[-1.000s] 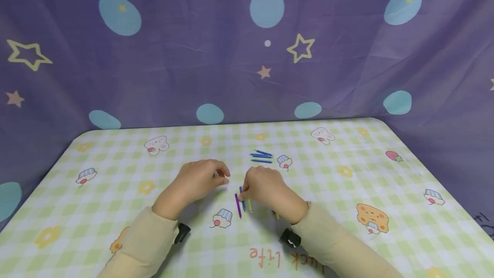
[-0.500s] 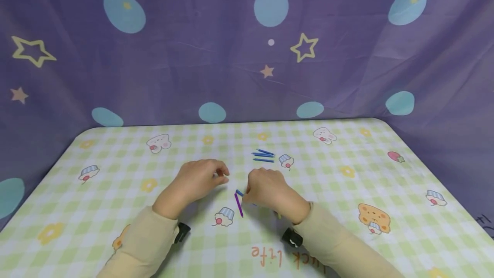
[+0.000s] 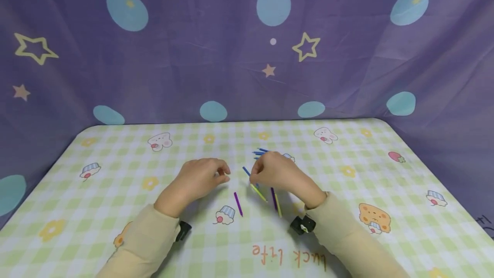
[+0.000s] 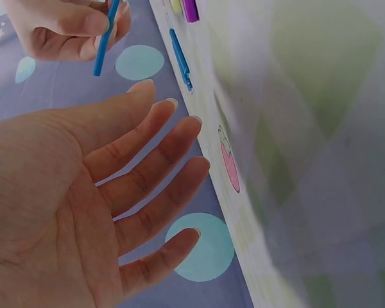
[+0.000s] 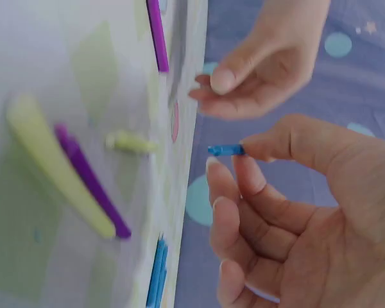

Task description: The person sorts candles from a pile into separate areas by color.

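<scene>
My right hand pinches a slim blue pen-like stick between thumb and fingers, above the tabletop. Its upper end points away to the left in the head view. Just under that hand a yellow stick lies slanted on the cloth. Nearer the right wrist, a purple stick and another yellow stick lie side by side. My left hand hangs to the left with nothing in it, fingers spread and slightly bent. Between the forearms lies one more purple stick.
Behind the right hand, several blue sticks lie grouped, partly hidden by it. A checked cloth with printed cartoons covers the table. A purple curtain hangs along the table's far edge.
My right hand picks the blue stick up off the cloth and moves up and away from me. The yellow and purple sticks beneath it come into view. The left hand stays put.
</scene>
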### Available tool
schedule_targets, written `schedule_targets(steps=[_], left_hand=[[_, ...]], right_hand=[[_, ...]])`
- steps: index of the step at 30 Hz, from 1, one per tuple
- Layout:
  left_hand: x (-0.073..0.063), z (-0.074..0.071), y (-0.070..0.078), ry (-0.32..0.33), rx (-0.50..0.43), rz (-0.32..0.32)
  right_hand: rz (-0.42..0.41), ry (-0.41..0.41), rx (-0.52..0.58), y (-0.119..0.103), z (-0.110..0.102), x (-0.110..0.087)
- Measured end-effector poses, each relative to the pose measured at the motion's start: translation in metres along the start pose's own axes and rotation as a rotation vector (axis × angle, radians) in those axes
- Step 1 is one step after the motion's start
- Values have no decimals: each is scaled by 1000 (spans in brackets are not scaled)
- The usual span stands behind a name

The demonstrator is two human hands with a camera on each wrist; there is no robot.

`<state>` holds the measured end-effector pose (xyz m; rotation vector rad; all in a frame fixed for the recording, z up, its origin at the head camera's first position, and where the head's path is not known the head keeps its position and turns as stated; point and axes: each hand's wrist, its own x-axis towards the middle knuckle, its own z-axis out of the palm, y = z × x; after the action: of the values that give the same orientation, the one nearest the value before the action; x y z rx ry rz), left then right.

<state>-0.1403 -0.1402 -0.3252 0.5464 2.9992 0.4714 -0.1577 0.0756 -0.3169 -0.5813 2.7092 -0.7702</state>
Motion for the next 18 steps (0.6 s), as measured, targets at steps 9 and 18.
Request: schedule_targets(steps=[9,18], left_hand=[[0,3,2,-1,-9,25],[0,5,4,-31,-42,86]], right_hand=[[-98,6,106,28,-14,12],[-210,16,81,49,-25,17]])
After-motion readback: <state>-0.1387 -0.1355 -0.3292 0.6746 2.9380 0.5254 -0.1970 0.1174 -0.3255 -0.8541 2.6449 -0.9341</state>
